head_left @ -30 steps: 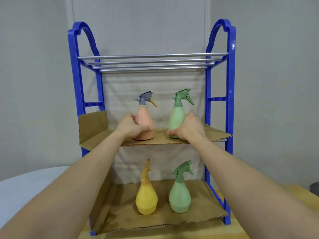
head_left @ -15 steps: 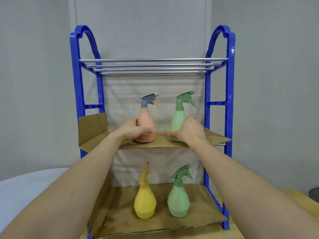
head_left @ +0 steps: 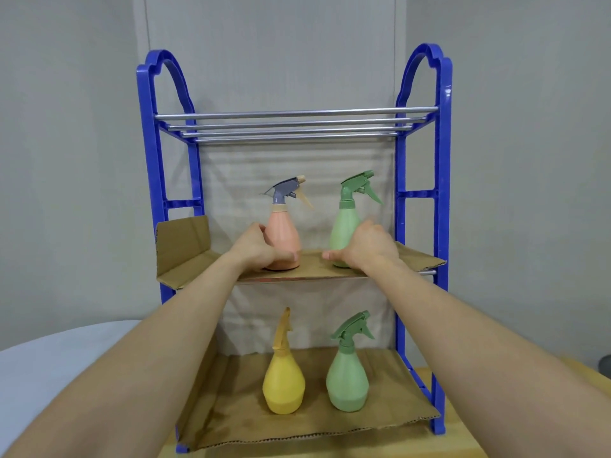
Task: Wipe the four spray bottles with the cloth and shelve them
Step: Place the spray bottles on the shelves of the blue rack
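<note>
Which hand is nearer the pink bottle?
Left. The left hand grips the pink bottle low on its body; the right hand is off to its right, holding the upper green bottle.

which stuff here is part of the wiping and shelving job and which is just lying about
Job: pink bottle, held by left hand; upper green bottle, held by right hand; yellow bottle; lower green bottle; blue rack.
Lying about: white table; dark object at right edge. No cloth visible.
</note>
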Demonstrator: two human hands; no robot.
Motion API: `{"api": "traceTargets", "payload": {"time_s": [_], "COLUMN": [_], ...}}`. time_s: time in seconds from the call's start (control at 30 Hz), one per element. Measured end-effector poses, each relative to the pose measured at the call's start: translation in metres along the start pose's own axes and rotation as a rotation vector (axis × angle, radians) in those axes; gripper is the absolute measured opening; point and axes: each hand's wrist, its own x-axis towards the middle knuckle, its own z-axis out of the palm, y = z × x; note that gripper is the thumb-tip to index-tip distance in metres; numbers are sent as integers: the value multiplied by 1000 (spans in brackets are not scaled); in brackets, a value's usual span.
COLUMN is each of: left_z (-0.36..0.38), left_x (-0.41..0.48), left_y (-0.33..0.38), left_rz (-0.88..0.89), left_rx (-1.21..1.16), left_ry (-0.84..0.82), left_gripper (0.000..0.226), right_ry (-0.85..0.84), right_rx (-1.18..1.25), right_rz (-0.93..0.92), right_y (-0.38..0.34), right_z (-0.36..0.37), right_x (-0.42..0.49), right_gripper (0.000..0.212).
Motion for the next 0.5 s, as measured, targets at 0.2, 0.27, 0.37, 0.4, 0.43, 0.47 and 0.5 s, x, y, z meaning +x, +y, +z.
{"api": "traceTargets", "payload": {"time_s": [0.2,0.27,0.37,0.4,0.43,0.47,0.5], "left_z": [-7,7,49,66,84,102,118], "left_x": [-88,-148,-216,-224,-225,-220,-212], "left_y": [4,-10,-47,-61,-78,-95,-111], "left_rz": [264,440,399,305,195,85,-20], "left_rx": [-107,-225,-225,-210,-176,-130,-88], "left_ry": [506,636,530,456,368,272,174], "left_gripper": [78,40,11,13,20,33,54], "right_ry": [475,523,288,199,127,78,39], "right_rx": [518,652,544,480,419,376,341], "right_rz": [-321,-355,-173,-96,-32,13,45], "right_y": [26,56,106,119,129,135,137], "right_z": [-30,-12,59,84,106,122,134], "right_x": [-103,-157,-200,-204,-202,-198,-191], "right_gripper": [38,11,15,13,19,32,48]}}
